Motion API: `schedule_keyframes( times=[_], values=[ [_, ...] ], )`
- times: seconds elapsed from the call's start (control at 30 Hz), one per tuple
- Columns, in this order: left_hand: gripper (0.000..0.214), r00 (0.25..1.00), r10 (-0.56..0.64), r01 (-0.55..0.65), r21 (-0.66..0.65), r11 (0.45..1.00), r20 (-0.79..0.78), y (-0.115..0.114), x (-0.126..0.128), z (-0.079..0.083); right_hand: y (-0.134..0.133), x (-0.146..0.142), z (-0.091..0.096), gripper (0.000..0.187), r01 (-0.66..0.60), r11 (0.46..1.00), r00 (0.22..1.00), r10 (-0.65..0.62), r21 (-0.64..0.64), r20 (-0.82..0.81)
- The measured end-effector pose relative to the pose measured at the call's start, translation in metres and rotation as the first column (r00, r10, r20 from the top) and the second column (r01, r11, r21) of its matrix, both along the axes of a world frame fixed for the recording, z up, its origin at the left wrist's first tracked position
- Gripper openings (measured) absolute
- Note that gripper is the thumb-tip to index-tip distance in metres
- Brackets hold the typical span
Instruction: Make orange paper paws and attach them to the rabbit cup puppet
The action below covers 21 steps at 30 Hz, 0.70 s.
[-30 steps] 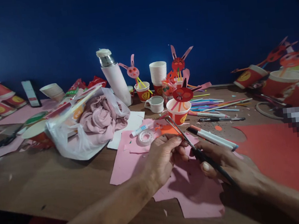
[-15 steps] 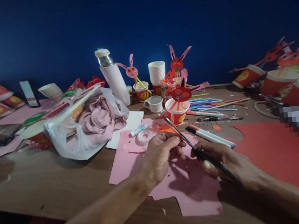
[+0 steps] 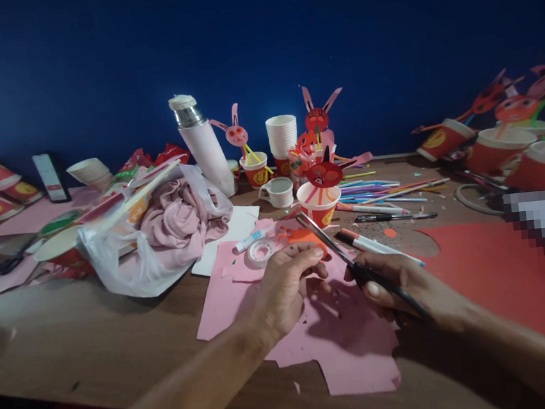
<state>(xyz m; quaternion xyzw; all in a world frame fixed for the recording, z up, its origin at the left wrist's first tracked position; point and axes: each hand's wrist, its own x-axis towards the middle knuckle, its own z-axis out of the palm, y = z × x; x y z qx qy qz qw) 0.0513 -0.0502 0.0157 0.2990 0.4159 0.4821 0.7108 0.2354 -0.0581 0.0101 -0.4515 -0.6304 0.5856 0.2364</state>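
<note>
- Black-handled metal scissors [image 3: 360,274] in the right hand [image 3: 408,284], fingers curled round the handles, blades toward eleven o'clock
- Left hand [image 3: 283,287] at their nine o'clock, fingers pinching flat orange paper [image 3: 307,238], seemingly by its edge

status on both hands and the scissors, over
Right hand gripping black-handled scissors. Left hand at orange paper, grip unclear. Rabbit-topped paper cup close ahead.

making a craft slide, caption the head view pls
Right hand holds black-handled scissors beside the left hand, over cut pink paper.
</note>
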Motion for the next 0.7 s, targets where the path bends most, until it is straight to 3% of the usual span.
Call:
schedule_keyframes(
  times=[0.17,0.27,0.5,0.7],
  values=[
    [0.011,0.999,0.035,-0.035,0.009,0.999,0.023,0.002,-0.002,0.001,0.004,0.000,0.004,0.045,-0.014,0.998,0.999,0.012,-0.062,-0.040],
    [0.010,1.000,0.019,-0.019,-0.014,1.000,0.010,0.002,-0.002,0.001,0.001,-0.003,0.001,0.042,0.055,0.998,0.990,-0.055,-0.009,-0.131],
    [0.013,0.968,-0.204,0.201,-0.035,0.979,-0.147,-0.007,0.002,0.003,-0.003,-0.010,-0.009,0.045,0.229,0.973,0.919,-0.202,0.041,-0.338],
    [0.016,0.908,-0.259,0.291,0.048,0.956,-0.329,-0.014,0.003,0.000,-0.005,-0.013,-0.004,0.043,0.261,0.965,0.905,-0.237,0.022,-0.354]
  ],
)
